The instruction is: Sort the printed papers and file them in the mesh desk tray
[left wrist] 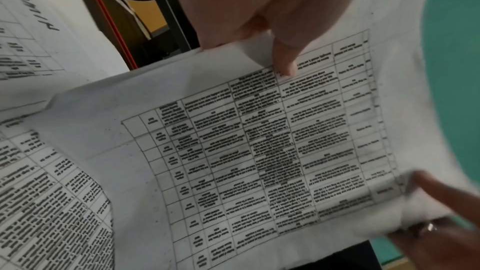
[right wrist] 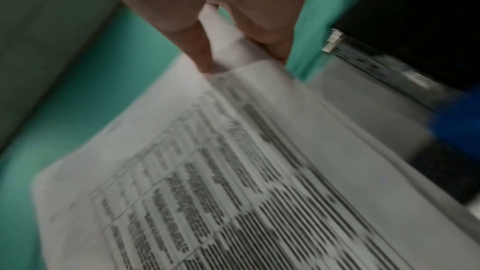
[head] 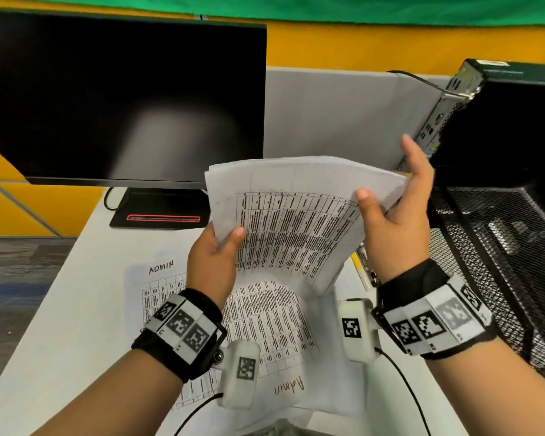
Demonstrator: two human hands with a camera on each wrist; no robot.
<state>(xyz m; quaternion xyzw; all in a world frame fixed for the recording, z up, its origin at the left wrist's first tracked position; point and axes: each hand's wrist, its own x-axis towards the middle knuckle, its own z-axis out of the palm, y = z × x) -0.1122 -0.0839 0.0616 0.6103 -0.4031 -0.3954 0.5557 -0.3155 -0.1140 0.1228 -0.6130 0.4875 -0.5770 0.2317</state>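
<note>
A stack of printed papers with a table of text is held up above the desk, bowed between both hands. My left hand pinches its left edge, thumb on top; the stack fills the left wrist view. My right hand pinches the right edge with the thumb on the front, forefinger sticking up. The right wrist view shows the sheets blurred under the fingers. The black mesh desk tray stands to the right of the hands.
Two printed sheets marked "Admin" lie on the white desk: one at the left, another under the held stack. A dark monitor stands behind, a black computer case at the right, behind the tray.
</note>
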